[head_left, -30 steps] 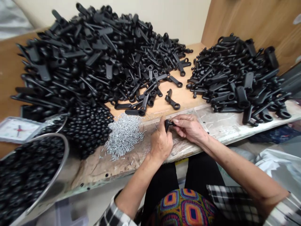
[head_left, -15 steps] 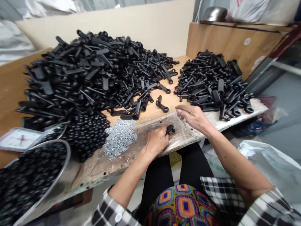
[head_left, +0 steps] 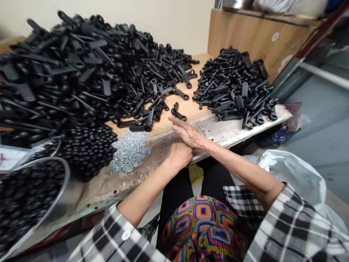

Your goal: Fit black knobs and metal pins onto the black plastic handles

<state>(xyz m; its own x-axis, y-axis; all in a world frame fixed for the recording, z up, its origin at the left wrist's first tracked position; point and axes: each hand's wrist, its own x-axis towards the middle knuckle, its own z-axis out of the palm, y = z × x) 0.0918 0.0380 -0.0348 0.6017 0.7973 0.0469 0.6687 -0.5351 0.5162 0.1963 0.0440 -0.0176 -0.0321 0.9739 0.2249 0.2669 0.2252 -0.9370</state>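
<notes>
My left hand (head_left: 180,154) is closed in a fist low on the worn front board of the bench (head_left: 156,145). Half a second ago a black crank handle stuck out of it; now the right hand hides that side. My right hand (head_left: 189,135) lies across it, palm down and fingers stretched out flat, its heel meeting the left knuckles. Just beyond the right fingertips lies a loose black crank handle (head_left: 178,112). Left of the hands is a heap of small silver pins (head_left: 131,151), bordered by many round black knobs (head_left: 87,147).
A tall pile of black crank handles (head_left: 81,72) covers the back left. A smaller pile of handles with knobs (head_left: 231,85) stands back right, before a wooden panel (head_left: 245,34). A metal basin of knobs (head_left: 67,178) is front left; a white plastic bag (head_left: 297,174) hangs right.
My right hand has come left and down, from apart in the air onto my left hand, hiding the black crank handle. The whole view has shifted slightly.
</notes>
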